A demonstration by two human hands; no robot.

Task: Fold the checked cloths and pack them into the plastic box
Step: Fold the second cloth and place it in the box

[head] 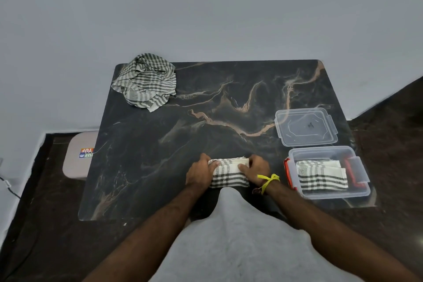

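Checked cotton, folded into a thick packet (229, 173), sits at lower centre of frame on the dark marbled table (160, 144), near its front edge. Left hand (200, 173) clamps the packet's left end, right hand (256, 170) the right end; fingers of both curl over the top layer, thumbs in against the cloth, so each grip is closed on the packet. Long axis runs left-right across the frame, between the two hands. Yellow thread band (267, 181) on right wrist.

Plastic box (361, 188) lies just to the right of the right hand, lower right of frame, open, one folded cloth (320, 177) already inside with its long axis also left-right. Clear lid (305, 127) sits apart, just above the box. Right hand is nearer the box, so packing probably means a short carry rightward, same orientation, to rest on the cloth inside.

Crumpled cloth pile (145, 81) waits at the table's upper-left corner, well apart, unfolded.
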